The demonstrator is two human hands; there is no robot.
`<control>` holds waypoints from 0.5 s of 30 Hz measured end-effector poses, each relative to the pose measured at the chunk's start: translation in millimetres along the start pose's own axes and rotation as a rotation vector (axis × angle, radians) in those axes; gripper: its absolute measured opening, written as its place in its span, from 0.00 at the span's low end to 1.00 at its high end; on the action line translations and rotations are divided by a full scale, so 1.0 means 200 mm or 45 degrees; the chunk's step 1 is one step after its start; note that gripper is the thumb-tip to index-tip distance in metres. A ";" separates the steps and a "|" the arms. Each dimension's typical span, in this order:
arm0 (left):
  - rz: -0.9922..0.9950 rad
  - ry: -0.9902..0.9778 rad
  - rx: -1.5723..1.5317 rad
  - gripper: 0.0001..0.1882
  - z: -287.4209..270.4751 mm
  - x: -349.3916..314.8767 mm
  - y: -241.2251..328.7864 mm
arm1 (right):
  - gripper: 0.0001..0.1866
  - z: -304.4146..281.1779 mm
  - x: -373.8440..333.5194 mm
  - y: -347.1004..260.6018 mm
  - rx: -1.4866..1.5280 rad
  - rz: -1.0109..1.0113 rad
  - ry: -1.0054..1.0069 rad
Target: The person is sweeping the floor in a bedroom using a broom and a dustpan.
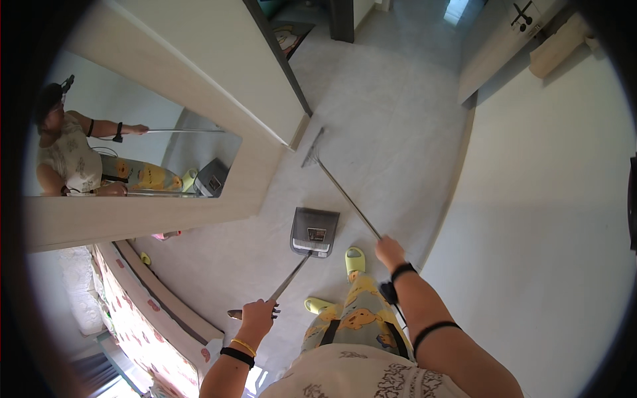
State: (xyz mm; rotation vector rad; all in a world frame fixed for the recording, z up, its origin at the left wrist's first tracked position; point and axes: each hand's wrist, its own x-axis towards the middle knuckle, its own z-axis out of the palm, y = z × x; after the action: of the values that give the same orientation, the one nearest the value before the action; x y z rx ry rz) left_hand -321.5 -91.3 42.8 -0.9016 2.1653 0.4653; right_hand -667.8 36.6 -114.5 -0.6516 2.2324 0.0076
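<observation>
My left hand [257,320] is closed round the upper end of the metal handle of a long-handled dustpan [315,230]. The grey dustpan rests on the floor ahead, left of my feet. In my right hand [389,251] is the metal handle of a sweeping tool [345,197], a broom or floor squeegee. Its narrow dark head [313,147] touches the floor farther ahead, near a wall corner. Whether the head has bristles or a rubber blade is too small to tell. The tool head and the dustpan are apart.
Yellow-green slippers [355,261] are on my feet. A mirror [142,132] hangs on the left wall. Below it stands a bed [156,298] with patterned bedding. A doorway with a mat [292,36] lies far ahead; a white wall [531,245] bounds the right side.
</observation>
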 end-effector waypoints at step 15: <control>0.327 0.139 0.203 0.07 -0.17 0.17 0.05 | 0.20 -0.41 -0.72 0.74 0.703 0.299 -0.114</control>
State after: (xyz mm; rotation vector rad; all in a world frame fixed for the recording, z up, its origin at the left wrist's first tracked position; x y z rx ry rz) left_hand -361.6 -118.5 40.4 -0.5761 2.3935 0.3665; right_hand -713.0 212.2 12.7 -0.0867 2.0769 -0.4369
